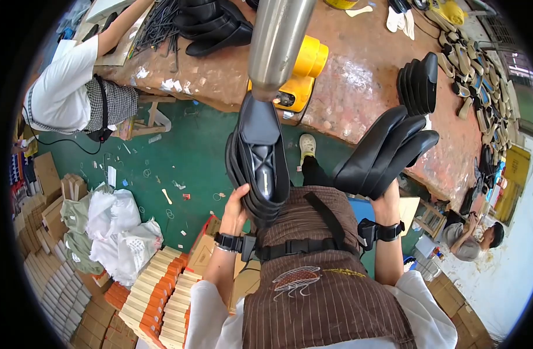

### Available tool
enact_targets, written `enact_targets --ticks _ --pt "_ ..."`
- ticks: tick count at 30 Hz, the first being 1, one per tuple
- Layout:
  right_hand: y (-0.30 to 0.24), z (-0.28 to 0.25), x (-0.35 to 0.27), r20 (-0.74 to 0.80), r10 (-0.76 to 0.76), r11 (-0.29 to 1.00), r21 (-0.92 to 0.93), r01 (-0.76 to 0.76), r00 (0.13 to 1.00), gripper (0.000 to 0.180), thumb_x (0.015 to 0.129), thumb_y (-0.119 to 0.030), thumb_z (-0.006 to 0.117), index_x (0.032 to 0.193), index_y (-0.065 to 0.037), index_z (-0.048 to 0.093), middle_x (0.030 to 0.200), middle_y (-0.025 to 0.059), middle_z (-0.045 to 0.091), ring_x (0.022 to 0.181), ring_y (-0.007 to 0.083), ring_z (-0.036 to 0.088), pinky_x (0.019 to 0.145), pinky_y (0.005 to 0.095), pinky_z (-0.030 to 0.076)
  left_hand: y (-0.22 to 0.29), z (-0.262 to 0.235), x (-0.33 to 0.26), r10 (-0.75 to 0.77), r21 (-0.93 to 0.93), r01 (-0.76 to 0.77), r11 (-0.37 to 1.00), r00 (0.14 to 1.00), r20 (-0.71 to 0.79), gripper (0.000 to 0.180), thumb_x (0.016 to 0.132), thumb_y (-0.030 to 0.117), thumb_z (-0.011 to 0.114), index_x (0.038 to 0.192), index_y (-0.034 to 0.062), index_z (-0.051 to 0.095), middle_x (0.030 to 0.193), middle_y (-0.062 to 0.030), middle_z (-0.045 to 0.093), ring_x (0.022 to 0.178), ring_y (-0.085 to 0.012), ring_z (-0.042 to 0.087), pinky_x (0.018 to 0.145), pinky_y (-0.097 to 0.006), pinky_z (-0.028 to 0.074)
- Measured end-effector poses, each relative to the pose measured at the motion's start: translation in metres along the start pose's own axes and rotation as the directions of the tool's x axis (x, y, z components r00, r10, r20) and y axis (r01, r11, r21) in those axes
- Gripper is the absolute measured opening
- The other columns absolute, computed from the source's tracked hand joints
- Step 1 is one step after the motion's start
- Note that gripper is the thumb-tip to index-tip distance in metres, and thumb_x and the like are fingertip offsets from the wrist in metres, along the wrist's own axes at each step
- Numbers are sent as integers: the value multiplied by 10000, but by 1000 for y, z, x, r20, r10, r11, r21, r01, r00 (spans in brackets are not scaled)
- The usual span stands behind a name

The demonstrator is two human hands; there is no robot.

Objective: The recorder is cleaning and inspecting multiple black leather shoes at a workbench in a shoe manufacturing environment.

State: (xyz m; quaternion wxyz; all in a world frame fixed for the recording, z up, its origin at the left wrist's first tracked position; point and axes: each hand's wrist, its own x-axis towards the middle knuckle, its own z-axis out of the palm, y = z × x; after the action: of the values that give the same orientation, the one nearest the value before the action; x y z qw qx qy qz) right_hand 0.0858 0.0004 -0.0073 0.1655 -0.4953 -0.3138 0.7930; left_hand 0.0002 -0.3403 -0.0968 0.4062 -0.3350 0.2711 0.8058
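Observation:
My left hand is closed around the lower end of a nested stack of black shoes. The topmost one faces up, showing a dark insole and a shiny inside. Its far end lies right below the mouth of a wide metal tube, which joins a yellow heat blower on the workbench. Farther right, my right hand grips several black shoes bunched together, their other ends fanned toward the bench edge. The shoes hide most of the fingers of that hand.
The worn reddish bench holds a black shoe stack, more black shoes and a pile of beige shoes. A co-worker in a white sleeve stands at left. Orange and cream boxes and white bags crowd the lower left.

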Motion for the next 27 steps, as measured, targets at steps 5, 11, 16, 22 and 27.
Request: enact_targets --ticks 5,11,16,22,27 --pt "2 -2 -3 3 39 999 25 -39 999 330 962 -184 461 1262 -46 455 1210 98 559 1058 233 575 912 377 490 4 0 17 37 -76 -34 997 998 48 389 777 150 672 1065 -89 568 1037 -194 641 922 -281 647 863 -376 527" --pt "-6 8 -13 5 -20 1000 -13 20 1000 351 959 -200 471 1276 -50 447 1217 96 556 1069 238 571 917 385 488 -5 -26 -13 -6 -135 33 990 980 198 519 736 177 680 1156 -93 538 1096 -203 622 959 -311 638 898 -413 514" --pt "-8 27 -22 38 -60 998 19 60 997 357 957 -207 477 1274 -46 449 1214 86 557 1069 229 568 913 381 487 -13 -13 -21 64 -167 -38 985 987 149 488 745 173 667 1137 -94 550 1089 -207 625 958 -296 641 904 -400 512" --pt "28 64 -16 171 -11 998 -67 23 985 360 949 -252 464 1206 -2 498 1131 82 594 996 224 590 875 359 497 -2 33 -21 95 350 -100 931 995 32 670 673 157 747 1242 -55 463 1156 -147 584 1046 -254 585 951 -354 448" --pt "69 55 -61 306 89 844 -528 91 948 382 879 31 523 1257 -6 482 1187 76 574 1064 163 550 895 299 469 -13 46 -30 122 500 -141 854 990 71 845 621 146 791 1330 -33 367 1287 -149 489 1188 -246 474 1034 -355 335"
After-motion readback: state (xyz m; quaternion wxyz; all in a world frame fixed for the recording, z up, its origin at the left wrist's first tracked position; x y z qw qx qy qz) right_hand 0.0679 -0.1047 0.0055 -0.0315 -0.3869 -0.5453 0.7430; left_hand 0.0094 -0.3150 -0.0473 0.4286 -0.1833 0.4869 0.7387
